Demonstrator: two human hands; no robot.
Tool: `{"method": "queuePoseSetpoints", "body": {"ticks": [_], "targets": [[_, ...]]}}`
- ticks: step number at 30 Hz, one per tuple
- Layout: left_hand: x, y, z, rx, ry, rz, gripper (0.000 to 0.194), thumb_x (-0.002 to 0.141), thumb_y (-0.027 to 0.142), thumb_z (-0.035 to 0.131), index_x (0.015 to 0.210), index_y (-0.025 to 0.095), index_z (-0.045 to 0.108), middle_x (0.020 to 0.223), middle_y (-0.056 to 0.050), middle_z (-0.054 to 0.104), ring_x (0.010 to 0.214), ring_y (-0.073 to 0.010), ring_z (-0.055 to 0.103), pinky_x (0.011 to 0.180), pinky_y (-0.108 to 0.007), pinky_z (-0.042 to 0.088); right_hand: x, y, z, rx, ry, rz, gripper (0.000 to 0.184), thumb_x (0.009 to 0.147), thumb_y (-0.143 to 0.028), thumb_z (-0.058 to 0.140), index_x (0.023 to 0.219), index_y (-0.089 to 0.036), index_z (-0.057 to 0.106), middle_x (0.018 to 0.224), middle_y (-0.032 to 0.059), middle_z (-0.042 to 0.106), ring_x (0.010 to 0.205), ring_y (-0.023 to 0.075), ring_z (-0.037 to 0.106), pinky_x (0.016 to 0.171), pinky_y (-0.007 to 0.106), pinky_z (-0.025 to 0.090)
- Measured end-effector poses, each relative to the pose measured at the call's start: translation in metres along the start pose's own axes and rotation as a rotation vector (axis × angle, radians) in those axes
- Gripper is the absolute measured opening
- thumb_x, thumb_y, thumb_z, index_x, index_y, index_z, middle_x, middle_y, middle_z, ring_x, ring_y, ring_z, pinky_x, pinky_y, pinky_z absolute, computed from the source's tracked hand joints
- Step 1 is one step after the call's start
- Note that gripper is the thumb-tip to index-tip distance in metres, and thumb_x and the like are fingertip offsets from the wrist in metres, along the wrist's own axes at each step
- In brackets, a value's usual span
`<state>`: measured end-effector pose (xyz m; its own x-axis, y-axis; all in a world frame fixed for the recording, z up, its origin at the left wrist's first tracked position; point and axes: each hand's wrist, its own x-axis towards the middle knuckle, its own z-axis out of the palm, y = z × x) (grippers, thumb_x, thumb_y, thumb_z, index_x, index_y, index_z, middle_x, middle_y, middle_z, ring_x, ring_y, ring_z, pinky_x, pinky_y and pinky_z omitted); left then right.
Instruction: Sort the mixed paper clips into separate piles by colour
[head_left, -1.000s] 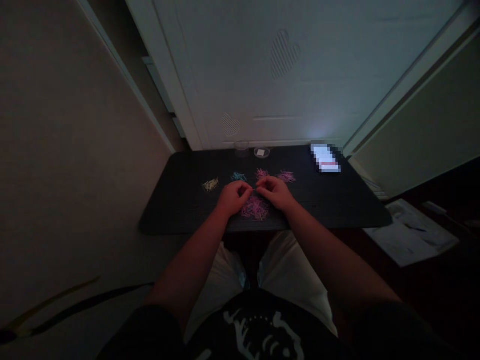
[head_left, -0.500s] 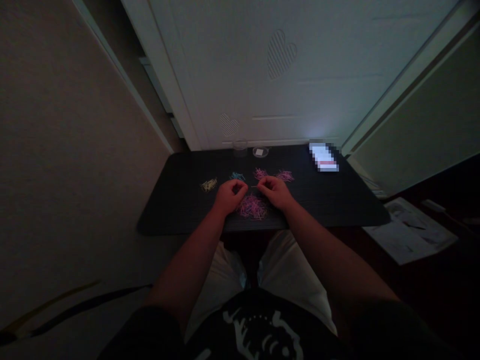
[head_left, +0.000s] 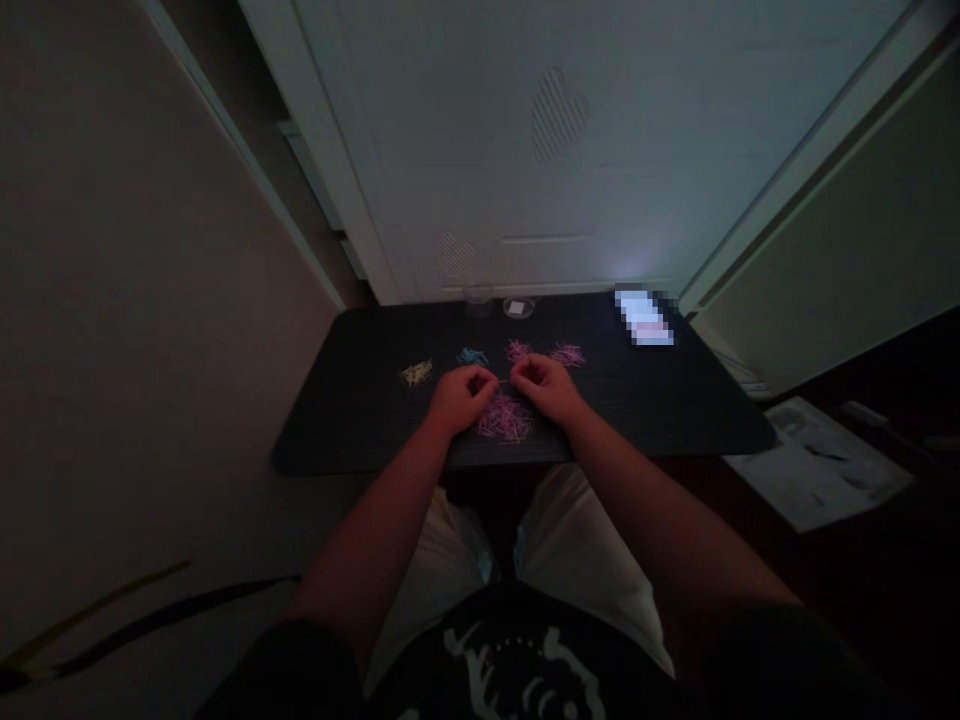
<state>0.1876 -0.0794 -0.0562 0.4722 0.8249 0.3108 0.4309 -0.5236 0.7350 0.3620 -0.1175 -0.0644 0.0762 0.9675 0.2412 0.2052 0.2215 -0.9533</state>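
My left hand [head_left: 463, 396] is closed in a pinch just above the table. A short thin stick [head_left: 503, 381] juts from its fingertips towards the other hand. Facing it across a narrow gap, my right hand [head_left: 549, 388] is also pinched; whether anything is between its fingers is too small to see. Below and between both hands lies a loose mixed pile of pink and purple sticks [head_left: 505, 420]. Beyond them are smaller heaps: pale yellow sticks [head_left: 416, 373], blue sticks [head_left: 472, 356], reddish-pink sticks [head_left: 517, 349] partly behind my right hand, and pink sticks [head_left: 568, 354].
The dark table [head_left: 660, 410] stands against a white panel with striped hearts. At its back edge are a clear round container [head_left: 478, 300] and a clear lid [head_left: 518, 307] with a white label. A lit, blurred phone [head_left: 645, 318] lies back right. Papers [head_left: 825, 460] lie lower right.
The thin stick was at my right fingertips and now shows at my left ones. Both hands stay nearly in place; the whole view has shifted slightly.
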Motion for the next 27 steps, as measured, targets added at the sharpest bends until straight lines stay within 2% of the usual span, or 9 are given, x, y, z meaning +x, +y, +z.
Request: {"method": "queuePoseSetpoints", "body": {"ticks": [3, 7, 13, 17, 19, 27], "targets": [[0.0000, 0.0009, 0.0002, 0.014, -0.027, 0.009, 0.017, 0.078, 0.030, 0.058, 0.081, 0.016, 0.067, 0.073, -0.002, 0.067, 0.063, -0.0116, 0.057, 0.059, -0.023, 0.044, -0.0011, -0.0012, 0.0024, -0.094, -0.087, -0.022, 0.012, 0.071, -0.028, 0.061, 0.072, -0.016, 0.059, 0.060, -0.0020, 0.054, 0.055, 0.0097, 0.046, 0.053, 0.023, 0.036], [0.0001, 0.0007, 0.0004, 0.004, -0.034, 0.008, 0.018, 0.079, 0.031, 0.058, 0.080, 0.016, 0.067, 0.075, -0.002, 0.068, 0.066, -0.0126, 0.059, 0.060, -0.023, 0.044, -0.0003, -0.0014, 0.0022, -0.157, -0.051, -0.030, 0.012, 0.074, -0.026, 0.058, 0.069, -0.015, 0.059, 0.063, -0.0008, 0.056, 0.057, 0.0100, 0.047, 0.055, 0.023, 0.037], [0.0001, 0.0004, -0.0020, -0.003, 0.038, -0.040, 0.016, 0.078, 0.030, 0.058, 0.077, 0.015, 0.065, 0.069, -0.002, 0.065, 0.063, -0.0125, 0.058, 0.056, -0.023, 0.043, 0.0017, 0.0029, 0.0017, -0.071, -0.002, -0.015, 0.012, 0.074, -0.026, 0.057, 0.068, -0.016, 0.056, 0.062, -0.0019, 0.054, 0.055, 0.0089, 0.045, 0.053, 0.022, 0.036], [0.0001, 0.0020, -0.0032, 0.000, -0.043, 0.005, 0.019, 0.077, 0.033, 0.061, 0.084, 0.017, 0.067, 0.072, -0.002, 0.066, 0.063, -0.0126, 0.058, 0.057, -0.023, 0.043, 0.0010, 0.0020, 0.0056, -0.131, -0.069, -0.020, 0.007, 0.073, -0.022, 0.057, 0.071, -0.016, 0.058, 0.060, -0.0024, 0.054, 0.054, 0.0088, 0.046, 0.053, 0.021, 0.036], [0.0004, 0.0015, -0.0033, 0.019, -0.065, 0.008, 0.019, 0.078, 0.033, 0.059, 0.080, 0.017, 0.067, 0.072, -0.002, 0.066, 0.062, -0.0124, 0.057, 0.057, -0.023, 0.043, 0.0003, -0.0002, 0.0068, -0.142, -0.078, -0.022, 0.005, 0.072, -0.020, 0.058, 0.070, -0.016, 0.058, 0.060, -0.0024, 0.054, 0.054, 0.0087, 0.047, 0.052, 0.021, 0.036], [0.0025, -0.0008, -0.0032, 0.035, -0.061, -0.001, 0.017, 0.077, 0.032, 0.058, 0.078, 0.017, 0.065, 0.069, -0.001, 0.064, 0.061, -0.0128, 0.056, 0.055, -0.023, 0.042, 0.0006, -0.0058, 0.0047, -0.137, -0.067, -0.002, 0.003, 0.071, -0.018, 0.058, 0.070, -0.015, 0.058, 0.059, -0.0032, 0.052, 0.054, 0.0079, 0.045, 0.050, 0.020, 0.033]]}}
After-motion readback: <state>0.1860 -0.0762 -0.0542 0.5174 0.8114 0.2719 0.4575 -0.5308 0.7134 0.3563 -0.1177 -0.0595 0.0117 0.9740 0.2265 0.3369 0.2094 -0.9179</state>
